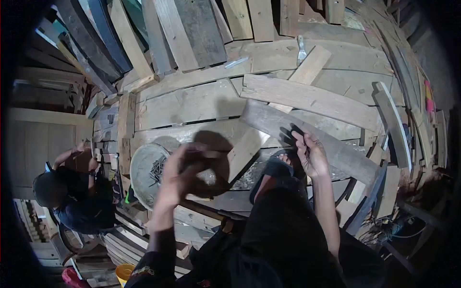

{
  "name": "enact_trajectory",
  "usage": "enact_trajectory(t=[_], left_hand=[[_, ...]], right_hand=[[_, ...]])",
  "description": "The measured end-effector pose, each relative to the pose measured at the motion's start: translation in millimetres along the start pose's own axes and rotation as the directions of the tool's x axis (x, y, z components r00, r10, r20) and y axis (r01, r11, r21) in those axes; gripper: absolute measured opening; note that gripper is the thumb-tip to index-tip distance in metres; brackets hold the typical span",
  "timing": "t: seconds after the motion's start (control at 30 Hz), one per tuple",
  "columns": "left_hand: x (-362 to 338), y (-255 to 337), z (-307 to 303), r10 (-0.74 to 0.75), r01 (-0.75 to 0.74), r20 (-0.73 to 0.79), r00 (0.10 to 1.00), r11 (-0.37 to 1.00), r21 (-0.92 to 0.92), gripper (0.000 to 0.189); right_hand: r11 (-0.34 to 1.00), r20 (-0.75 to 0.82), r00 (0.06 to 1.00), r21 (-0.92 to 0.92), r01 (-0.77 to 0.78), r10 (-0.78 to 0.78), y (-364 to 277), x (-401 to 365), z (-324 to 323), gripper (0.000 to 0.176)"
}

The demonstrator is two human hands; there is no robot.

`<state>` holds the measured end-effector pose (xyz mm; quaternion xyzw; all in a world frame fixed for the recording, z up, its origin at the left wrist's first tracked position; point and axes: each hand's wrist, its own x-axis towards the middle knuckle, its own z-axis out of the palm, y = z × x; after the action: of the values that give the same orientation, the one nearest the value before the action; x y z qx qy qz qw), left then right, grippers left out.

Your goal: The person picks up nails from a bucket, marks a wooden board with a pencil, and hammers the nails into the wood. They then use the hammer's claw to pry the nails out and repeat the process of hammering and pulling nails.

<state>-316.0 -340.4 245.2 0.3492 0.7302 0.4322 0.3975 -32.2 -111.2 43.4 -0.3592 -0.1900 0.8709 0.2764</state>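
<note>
My left hand [178, 174] is raised over the right side of a round grey basin [139, 165] that holds a heap of nails [157, 169]. It is blurred, and whether it holds anything does not show. On the right, my right hand [312, 156] is lifted palm up with curled fingers, above a dark grey plank [307, 137]; anything between its fingers is too small to make out. A lighter plank [309, 98] lies just beyond the dark one. Both cross a pale board [246, 148] that runs diagonally beneath them.
A scraper [301, 50] lies near the far edge of the plank floor. Boards [201, 33] lean along the back. At the left, another person [79, 192] in a dark cap works with both hands. A yellow bucket [124, 272] stands at the bottom left.
</note>
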Motion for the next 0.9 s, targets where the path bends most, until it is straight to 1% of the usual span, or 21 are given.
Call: enact_trajectory(t=[0.03, 0.07, 0.1, 0.13, 0.17, 0.2, 0.23, 0.27, 0.3, 0.33, 0.37, 0.4, 0.47, 0.5, 0.57, 0.63, 0.67, 0.77, 0.8, 0.87, 0.9], left_hand=[[-14.0, 5.0, -25.6, 0.106, -0.079, -0.104, 0.989, 0.969, 0.235, 0.04], [-23.4, 25.5, -33.6, -0.058, 0.038, -0.254, 0.966, 0.996, -0.081, 0.036], [-34.5, 19.8, -62.4, -0.077, 0.045, -0.271, 0.959, 0.992, -0.121, 0.036], [-43.0, 14.7, -90.4, -0.062, 0.113, -0.324, 0.944, 0.984, 0.14, 0.039], [-45.6, 6.5, -107.9, 0.018, 0.084, -0.37, 0.929, 0.963, 0.256, 0.039], [-50.2, -5.9, -123.7, 0.082, 0.077, -0.417, 0.905, 0.933, 0.35, 0.039], [-52.2, -20.8, -137.0, 0.115, 0.104, -0.456, 0.883, 0.898, 0.427, 0.039], [-50.6, -38.3, -147.0, 0.13, 0.142, -0.477, 0.869, 0.859, 0.492, 0.04], [-48.6, -60.9, -156.5, 0.13, 0.174, -0.473, 0.871, 0.82, 0.545, 0.04], [-43.5, -111.9, -184.6, 0.197, 0.098, -0.366, 0.909, 0.755, 0.648, 0.039], [-35.6, -149.0, -193.6, 0.258, 0.02, -0.261, 0.93, 0.675, 0.737, 0.038], [-29.9, -167.9, -184.7, 0.145, 0.079, -0.268, 0.953, 0.731, 0.678, 0.036], [-18.3, -173.4, -165.9, -0.118, 0.28, -0.293, 0.949, 0.742, 0.608, 0.031], [-14.7, -169.2, -149.3, -0.088, 0.249, -0.274, 0.958, 0.734, 0.632, 0.031], [-15.6, -236.7, -162.6, -0.081, 0.369, -0.372, 0.925, 0.425, 0.826, 0.031], [-16.0, -277.5, -167.4, -0.011, 0.219, -0.28, 0.96, 0.652, 0.725, 0.037], [-13.9, -278.0, -163.5, 0.027, 0.136, -0.233, 0.972, 0.746, 0.652, 0.04], [-10.8, -278.9, -159.5, -0.038, 0.263, -0.331, 0.943, 0.694, 0.67, 0.049], [-7.1, -285.3, -163.0, -0.085, 0.283, -0.325, 0.942, 0.72, 0.634, 0.055], [-2.3, -303.8, -161.7, 0.068, 0.106, -0.2, 0.977, 0.662, 0.742, 0.056], [-1.3, -306.4, -163.4, 0.141, 0.02, -0.136, 0.981, 0.62, 0.785, 0.056]], right_hand=[[1.0, 0.013, 1.0, -0.025, -0.009, 0.009, 5.3, 5.7, -10.7, 0.042], [0.999, 0.011, 1.0, -0.05, -0.008, 0.008, 0.9, 3.7, -24.2, 0.041], [0.998, -0.173, 0.985, -0.065, -0.028, 0.016, -4.0, -10.0, 5.9, 0.039], [0.998, -0.237, 0.971, -0.064, -0.026, 0.01, 2.8, -5.7, -0.9, 0.04], [0.996, -0.206, 0.978, -0.087, -0.005, -0.013, 9.7, -5.4, -5.6, 0.043], [0.995, -0.254, 0.967, -0.094, -0.014, -0.01, 9.2, -7.8, 0.1, 0.044], [0.995, -0.301, 0.954, -0.1, -0.024, -0.007, 8.8, -10.6, 5.6, 0.045], [0.993, -0.304, 0.953, -0.111, -0.028, -0.007, 10.2, -10.9, 5.2, 0.045], [0.996, -0.274, 0.962, -0.088, -0.019, -0.006, 14.5, -7.2, -1.3, 0.044], [0.998, -0.278, 0.961, -0.068, -0.008, -0.011, 18.2, -7.3, -3.4, 0.043], [0.999, -0.269, 0.963, -0.05, 0.0, -0.013, 19.7, -5.5, -2.1, 0.042], [0.998, -0.304, 0.953, -0.059, -0.006, -0.012, 16.4, -8.5, 5.2, 0.04], [0.989, -0.29, 0.956, -0.151, -0.001, -0.043, 12.2, -12.1, 11.0, 0.041], [0.981, -0.281, 0.958, -0.194, 0.001, -0.056, 12.8, -13.0, 12.7, 0.041], [0.968, -0.258, 0.963, -0.25, 0.018, -0.084, 16.1, -11.6, 7.9, 0.038], [0.951, -0.262, 0.959, -0.31, 0.021, -0.107, 5.7, -20.0, 15.3, 0.036], [0.958, -0.247, 0.962, -0.285, 0.04, -0.114, 1.2, -27.2, 21.5, 0.031], [0.965, -0.206, 0.968, -0.246, 0.087, -0.139, 13.7, -17.9, 11.1, 0.029], [0.935, -0.196, 0.969, -0.345, 0.078, -0.153, 12.3, -19.5, 10.2, 0.027], [0.902, -0.115, 0.973, -0.409, 0.137, -0.2, 19.5, -14.4, 6.0, 0.025], [0.883, -0.067, 0.973, -0.438, 0.17, -0.22, 23.3, -11.5, 5.7, 0.024]])
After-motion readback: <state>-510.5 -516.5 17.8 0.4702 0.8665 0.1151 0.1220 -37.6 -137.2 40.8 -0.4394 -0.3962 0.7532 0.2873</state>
